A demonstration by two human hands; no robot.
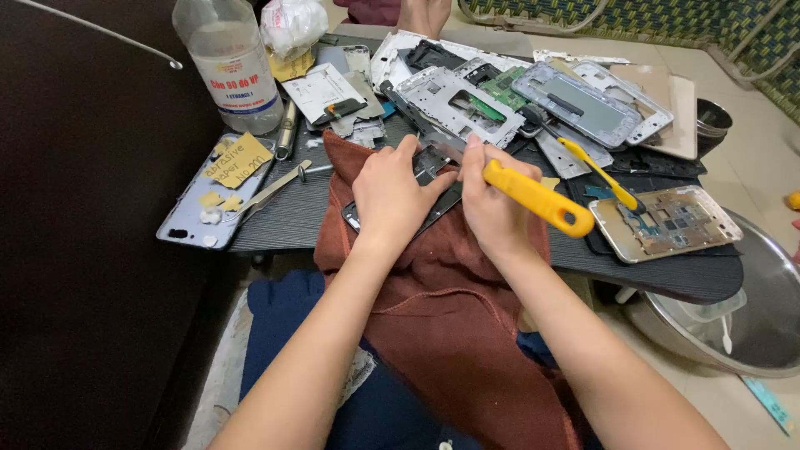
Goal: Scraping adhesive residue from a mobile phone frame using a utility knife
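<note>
From the head camera I look down on a dark desk (292,212) crowded with phone parts. My left hand (392,196) lies flat over a dark phone (437,204) that rests on a rust-brown cloth (442,308), fingers curled down and pressing on it rather than gripping. My right hand (492,204) is closed around the yellow handle of a knife (533,197), whose metal blade runs up and left past the thumb to the top edge of the phone, just between the two hands. The phone sits directly under both hands at the near edge of the desk.

Just right of the right hand lies a yellow-handled screwdriver (600,173), and beyond it a gold phone frame (667,223). A silver mid-frame (458,104) sits behind the hands. At far left a clear plastic bottle (229,62) stands near a blue-grey back cover (208,196) carrying a yellow paper note (237,160). A steel bowl (742,308) sits on the floor at right.

Most of the phone is hidden beneath my palms; I see only its lower left corner and a strip between the hands. I cannot tell where the blade tip meets it. The bottle's top and the bowl's right side are cut off by the frame.
</note>
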